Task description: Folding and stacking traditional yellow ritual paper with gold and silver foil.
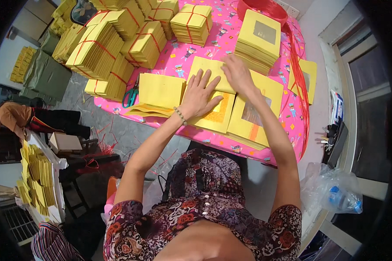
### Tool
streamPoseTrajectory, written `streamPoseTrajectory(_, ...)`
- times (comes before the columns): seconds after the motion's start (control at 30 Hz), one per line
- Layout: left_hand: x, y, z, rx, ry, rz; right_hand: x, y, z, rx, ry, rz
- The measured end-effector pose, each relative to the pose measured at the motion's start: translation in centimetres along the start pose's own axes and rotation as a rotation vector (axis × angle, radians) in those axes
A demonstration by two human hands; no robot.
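My left hand (pixel 199 95) lies flat with spread fingers on a yellow paper sheet (pixel 214 123) that has an orange printed panel. A flap of the sheet is folded over at its far side. On that flap rests my right hand (pixel 239 77), fingers stretched out and slightly blurred. To the right, under my right forearm, lies a pile of yellow sheets (pixel 272 98) with a grey panel on top. Just left of my left hand are folded yellow papers (pixel 161 89), partly standing open. Scissors with teal handles (pixel 130 98) lie beside them.
Yellow paper bundles (pixel 146 41) tied with red string fill the far left of the pink tablecloth (pixel 213 43). A tall yellow stack (pixel 257 39) stands far right, near red plastic strands (pixel 297 65). A person (pixel 19 117) works at another table on the left.
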State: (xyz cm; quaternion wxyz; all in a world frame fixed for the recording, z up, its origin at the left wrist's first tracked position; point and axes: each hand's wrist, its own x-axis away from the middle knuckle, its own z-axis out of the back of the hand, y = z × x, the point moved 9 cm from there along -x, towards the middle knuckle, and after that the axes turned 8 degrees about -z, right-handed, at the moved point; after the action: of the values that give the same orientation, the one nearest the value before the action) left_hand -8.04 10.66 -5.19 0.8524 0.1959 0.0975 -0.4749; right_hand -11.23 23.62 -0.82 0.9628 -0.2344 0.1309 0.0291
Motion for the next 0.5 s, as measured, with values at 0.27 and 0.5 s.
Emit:
streamPoseTrajectory(0.27,0.0,0.2,-0.1,-0.039,-0.008,-0.024,9.0,-3.3,-1.6,0.223,-0.095,0.015)
streamPoseTrajectory(0.5,-0.2,0.1,-0.2,-0.049,-0.027,-0.024,9.7,-3.7,-1.5,0.160,-0.096,0.035)
